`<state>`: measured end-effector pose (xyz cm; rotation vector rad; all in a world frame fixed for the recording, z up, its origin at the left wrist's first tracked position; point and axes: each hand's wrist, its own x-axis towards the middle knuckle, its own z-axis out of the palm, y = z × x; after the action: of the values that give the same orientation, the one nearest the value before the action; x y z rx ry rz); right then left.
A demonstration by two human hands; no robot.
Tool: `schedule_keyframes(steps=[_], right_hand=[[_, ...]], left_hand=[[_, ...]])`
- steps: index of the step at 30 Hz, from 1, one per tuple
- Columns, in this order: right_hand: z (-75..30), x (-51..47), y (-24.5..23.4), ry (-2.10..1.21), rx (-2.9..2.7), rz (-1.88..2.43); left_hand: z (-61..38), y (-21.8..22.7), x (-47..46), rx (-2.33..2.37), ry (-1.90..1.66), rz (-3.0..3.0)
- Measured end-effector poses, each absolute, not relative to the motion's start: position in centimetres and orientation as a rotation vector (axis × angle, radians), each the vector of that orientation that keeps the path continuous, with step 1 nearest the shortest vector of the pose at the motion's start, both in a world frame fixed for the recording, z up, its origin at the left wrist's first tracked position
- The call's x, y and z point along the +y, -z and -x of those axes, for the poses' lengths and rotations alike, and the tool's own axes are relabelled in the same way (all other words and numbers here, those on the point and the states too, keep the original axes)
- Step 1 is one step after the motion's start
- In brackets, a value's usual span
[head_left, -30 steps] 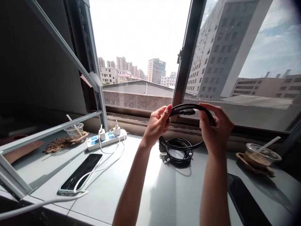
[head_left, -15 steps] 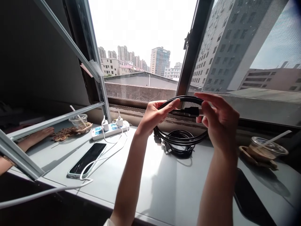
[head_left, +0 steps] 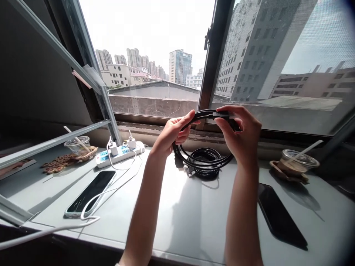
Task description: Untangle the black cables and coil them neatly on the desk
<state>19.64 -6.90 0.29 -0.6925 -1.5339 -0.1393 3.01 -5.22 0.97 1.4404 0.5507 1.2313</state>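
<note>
A looped black cable (head_left: 204, 113) hangs above the table between my two hands. My left hand (head_left: 172, 137) is closed around the left side of the loop, with its thumb along the top. My right hand (head_left: 242, 129) pinches the upper right of the loop, thumb below and fingers above, at a black plug (head_left: 220, 115). The plug lies against the cable strands there; my fingers partly cover it. Another dark connector (head_left: 178, 161) hangs at the loop's lower left. Behind and below the loop, a coiled black cable (head_left: 207, 173) rests on the table, partly hidden.
On the white table (head_left: 138, 221) to the left lie a phone (head_left: 91, 193), a white cord and a power strip (head_left: 120, 155) with plugs. A lidded cup (head_left: 298, 162) and a dark phone (head_left: 281, 216) are at right. A metal frame (head_left: 55, 142) crosses the left side.
My right hand has brought the plug up against the top of the loop. The view has shifted, so both hands and the table appear further left. The other person's hand has drawn back.
</note>
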Motion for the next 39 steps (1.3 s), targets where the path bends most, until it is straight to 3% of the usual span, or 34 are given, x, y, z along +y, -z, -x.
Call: schedule_keyframes(steps=[8, 14, 20, 31, 39], right_hand=[[-22.6, -2.6, 1.9, -0.027, -1.260, 0.901], [-26.0, 1.9, 8.1, -0.586, -1.444, 1.187], [-26.9, 5.4, 13.4, -0.552, -1.385, 1.295], [-26.0, 8.7, 18.3, -0.656, -1.294, 1.274], [-26.8, 9.3, 19.5, -0.785, -1.281, 1.157]], left_hand=[[-4.6, 1.2, -2.7, 0.878, -1.117, -1.595], [-7.2, 7.1, 1.8, 1.495, -0.939, -1.840], [-9.5, 11.8, 4.9, 1.661, -0.867, -1.983], [-9.2, 15.7, 7.2, 1.885, -0.612, -2.138], [-7.7, 16.9, 9.2, 1.787, -0.759, -2.124]])
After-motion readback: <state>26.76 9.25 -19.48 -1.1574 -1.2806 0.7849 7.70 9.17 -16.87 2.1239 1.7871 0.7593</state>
